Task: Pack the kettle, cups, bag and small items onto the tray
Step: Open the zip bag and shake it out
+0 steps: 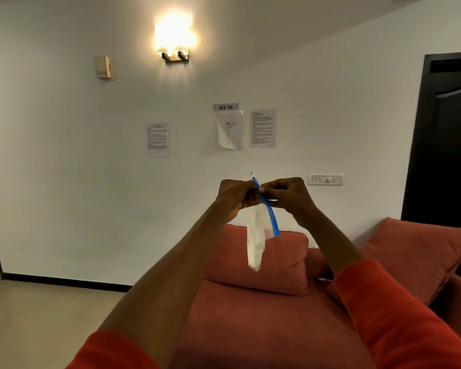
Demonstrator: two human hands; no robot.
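A clear plastic zip bag (255, 241) with a blue seal strip hangs in the air in front of me, above the sofa. My left hand (236, 195) pinches the top of the bag from the left. My right hand (288, 194) pinches the blue strip from the right, close against the left hand. The bag droops down, folded narrow, with pale contents inside. No kettle, cups or tray are in view.
An orange-red sofa (264, 328) with two cushions (277, 262) fills the lower right. A white wall with taped papers, a switch plate (325, 179) and a lit lamp (174, 41) stands ahead. A dark door (450, 142) is at right; beige floor at lower left.
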